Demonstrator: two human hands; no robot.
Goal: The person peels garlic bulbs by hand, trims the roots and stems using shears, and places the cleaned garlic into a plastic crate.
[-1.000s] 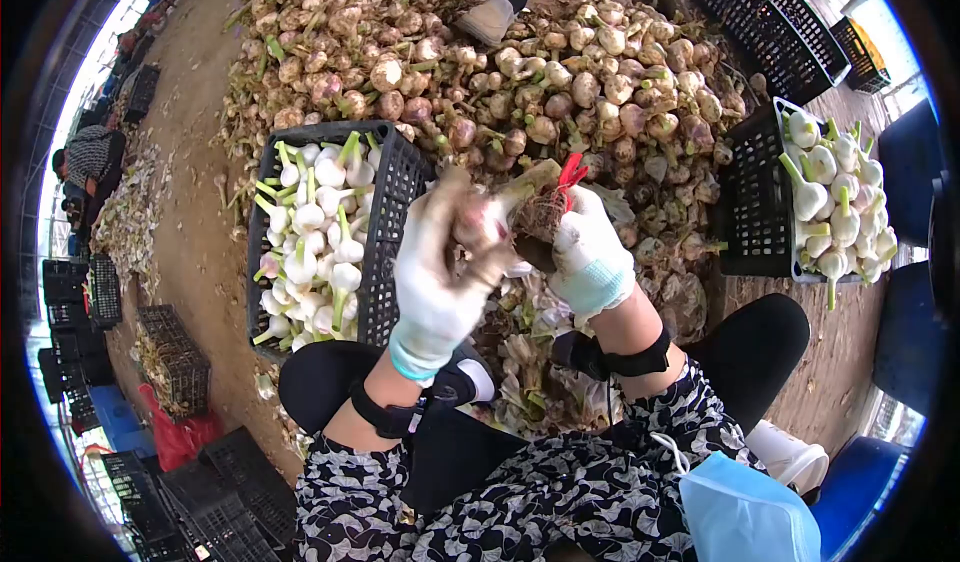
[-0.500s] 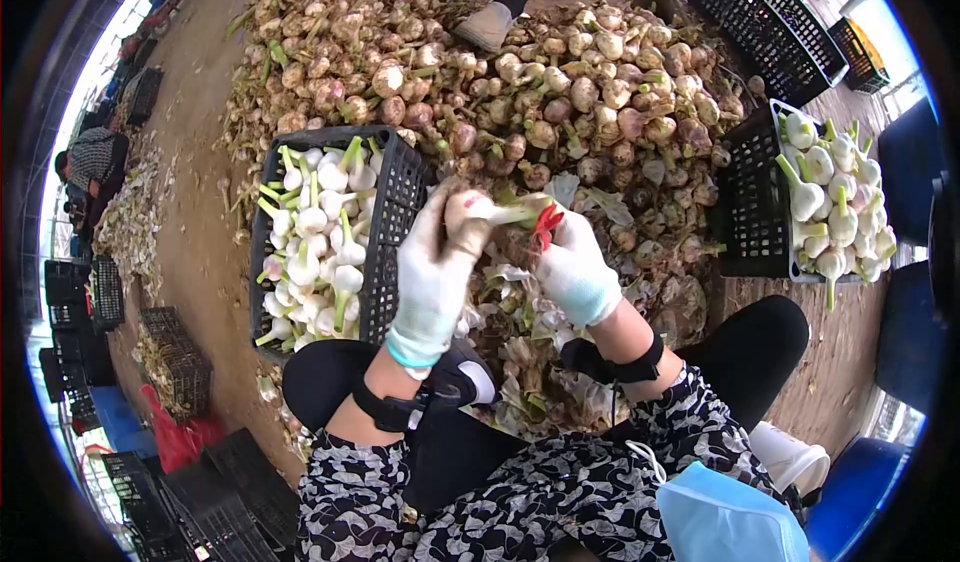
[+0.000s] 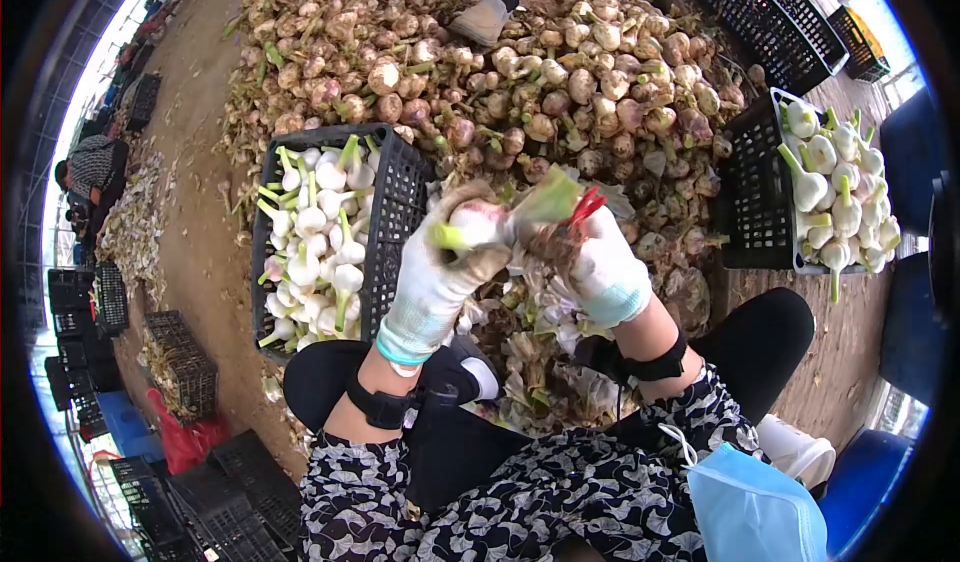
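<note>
My left hand (image 3: 435,262), in a white glove with a turquoise cuff, is closed around a garlic bulb (image 3: 477,224). The bulb is white with a pink patch, and a short green stem end points left. Close beside it, my gloved right hand (image 3: 605,272) is closed on a flap of garlic husk (image 3: 552,199), green and partly blurred. A small red object (image 3: 585,205) shows at the right fingers; its kind I cannot make out. Brownish shreds hang below those fingers. Loose skins and stalks (image 3: 530,362) lie beneath both hands.
A black crate (image 3: 400,182) of cleaned garlic stands on the left, another crate (image 3: 750,192) on the right. Behind spreads a large heap of untrimmed garlic (image 3: 400,72), with another person's shoe (image 3: 482,20) in it. Stacked crates (image 3: 770,22) stand at back right.
The bulb in my left hand has turned: its long stalk pointed right, and now a short stem end points left. My right hand has moved slightly right and down, with husk at its fingers.
</note>
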